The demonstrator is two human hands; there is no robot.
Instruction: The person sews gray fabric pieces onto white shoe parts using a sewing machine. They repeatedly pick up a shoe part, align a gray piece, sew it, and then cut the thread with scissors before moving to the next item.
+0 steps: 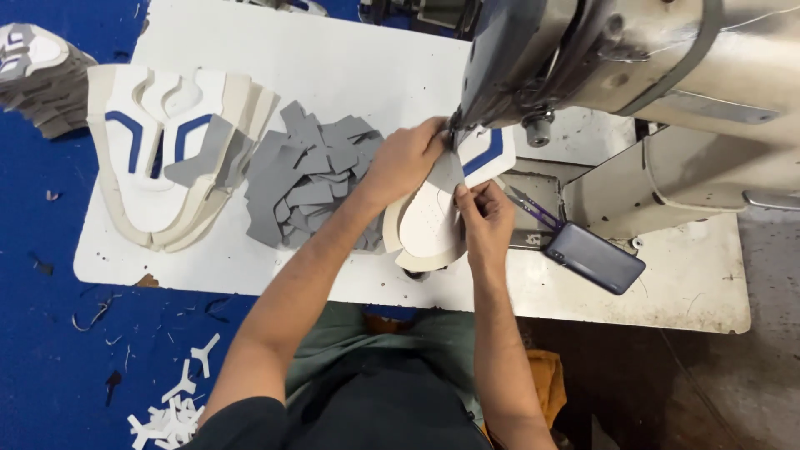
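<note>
A white shoe upper piece (425, 225) with a blue stripe lies under the head of an industrial sewing machine (617, 58). A small grey patch (446, 171) rests on it near the needle. My left hand (404, 158) presses flat on the upper and the grey patch, just left of the needle. My right hand (483, 212) pinches the edge of the upper and the patch from the near side. Both forearms reach forward over the white table (333, 67).
A heap of grey cut patches (308, 179) lies left of my hands. Further left is a stack of white and blue uppers (167, 150). A dark phone (596, 257) and purple snips (533, 208) sit right of the work. White offcuts (175, 408) litter the blue floor.
</note>
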